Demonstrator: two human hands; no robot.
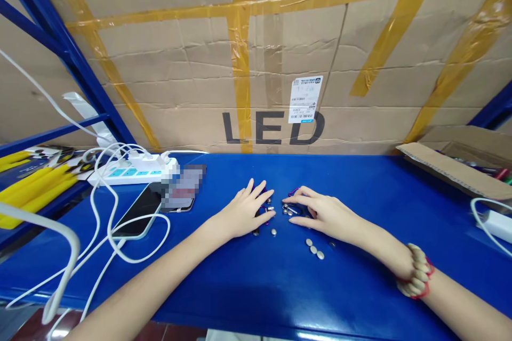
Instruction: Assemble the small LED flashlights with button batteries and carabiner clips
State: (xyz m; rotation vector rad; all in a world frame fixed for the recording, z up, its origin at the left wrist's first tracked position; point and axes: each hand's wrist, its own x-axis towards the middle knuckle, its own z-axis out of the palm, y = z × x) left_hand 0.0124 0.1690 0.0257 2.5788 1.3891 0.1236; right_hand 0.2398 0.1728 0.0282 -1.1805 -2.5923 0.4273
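My left hand (246, 211) rests low over the blue tabletop with its fingers spread. Under and beside its fingertips are small shiny metal pieces and bits of purple, partly hidden by the fingers. Facing it, my right hand (328, 215) has curved fingers, with thumb and index finger apart. Small silvery metal parts (290, 212) lie at those fingertips, and a purple piece (294, 191) shows by the index finger. One round silver disc (273, 232) sits near my left thumb. Several more silver discs (320, 255) lie below my right hand.
On the left stand a white power strip (136, 170) with tangled white cables, two phones (141, 212) and yellow-handled tools (36, 186). A large taped carton (180, 74) forms the back. At right are an open cardboard box (448, 170) and a white plug-like block (498, 225).
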